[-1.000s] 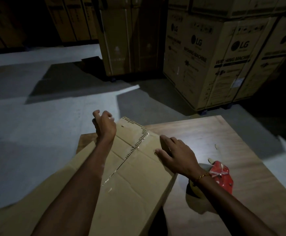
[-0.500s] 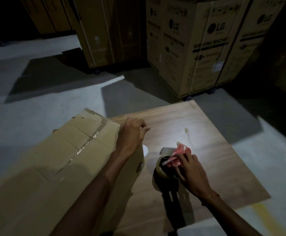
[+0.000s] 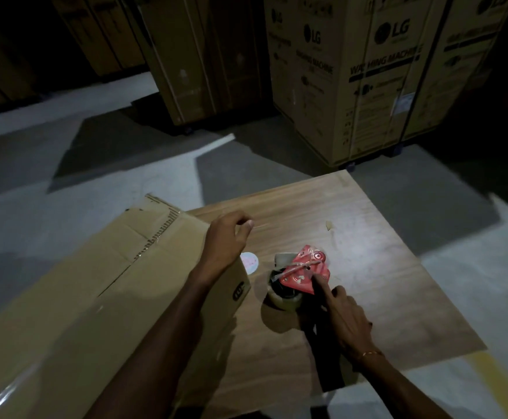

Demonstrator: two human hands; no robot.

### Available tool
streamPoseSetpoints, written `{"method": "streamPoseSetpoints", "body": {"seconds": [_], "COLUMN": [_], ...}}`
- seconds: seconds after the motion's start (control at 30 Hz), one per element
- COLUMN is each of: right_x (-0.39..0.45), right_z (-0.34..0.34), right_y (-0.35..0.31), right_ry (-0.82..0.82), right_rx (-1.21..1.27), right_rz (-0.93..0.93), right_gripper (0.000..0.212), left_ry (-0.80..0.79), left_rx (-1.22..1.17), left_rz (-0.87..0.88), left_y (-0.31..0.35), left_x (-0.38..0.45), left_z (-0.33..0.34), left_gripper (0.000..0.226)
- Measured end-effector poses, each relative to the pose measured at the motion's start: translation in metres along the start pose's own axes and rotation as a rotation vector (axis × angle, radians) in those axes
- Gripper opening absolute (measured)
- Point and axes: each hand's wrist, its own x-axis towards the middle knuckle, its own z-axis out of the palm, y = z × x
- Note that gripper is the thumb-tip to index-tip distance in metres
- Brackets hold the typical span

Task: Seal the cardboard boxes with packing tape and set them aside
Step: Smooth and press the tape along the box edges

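Note:
A large cardboard box point(image 3: 95, 282) lies on the left side of a wooden table point(image 3: 373, 237), and clear tape runs along its top seam. My left hand point(image 3: 224, 240) rests at the box's far right corner, its fingers loosely curled and holding nothing. To the right of the box, a red tape dispenser point(image 3: 304, 272) with a roll of clear tape point(image 3: 286, 300) sits on the table. My right hand point(image 3: 346, 322) holds the dispenser by its dark handle, with the index finger laid straight along the red body.
A round white sticker point(image 3: 249, 263) shows on the box's right side, and a small scrap point(image 3: 329, 225) lies on the table. Tall LG washing machine cartons point(image 3: 367, 86) stand behind the table, with another tall carton point(image 3: 192, 71) to their left. Grey floor point(image 3: 95, 182) surrounds the table.
My right hand left the box top and took hold of the tape dispenser. My left hand shifted from the box's far left edge to its right corner. The view turned to the right.

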Motion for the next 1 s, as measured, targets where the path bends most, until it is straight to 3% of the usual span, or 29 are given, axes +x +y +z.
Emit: {"method": "streamPoseSetpoints", "body": {"seconds": [0.27,0.47,0.6,0.73,0.9,1.0], "right_x": [0.037,0.060,0.074,0.078,0.082,0.086], "right_z": [-0.061,-0.140,-0.189,-0.217,-0.236,-0.244], "right_y": [-0.014,-0.048,-0.076,-0.104,-0.146,-0.174], "right_ry": [-0.062,-0.038,-0.057,-0.085,-0.066,-0.054], "right_rx": [0.540,0.876,0.925,0.968,0.935,0.918], "right_rz": [0.104,0.095,0.038,-0.015,-0.079,-0.125], "right_gripper": [0.079,0.053,0.055,0.063,0.063,0.061], "left_ry": [0.063,0.010,-0.083,-0.194,-0.068,-0.163], "left_rx": [-0.186,-0.304,-0.498,-0.921,-1.077,-1.109], "left_rz": [-0.151,-0.304,-0.392,-0.500,-0.645,-0.752], "left_y": [0.002,0.018,0.026,0.034,0.025,0.016], "left_x": [0.006,0.014,0.020,0.026,0.032,0.029], "left_z": [-0.009,-0.015,-0.023,-0.033,-0.053,-0.065], "left_gripper": [0.014,0.029,0.053,0.074,0.065,0.065]}}
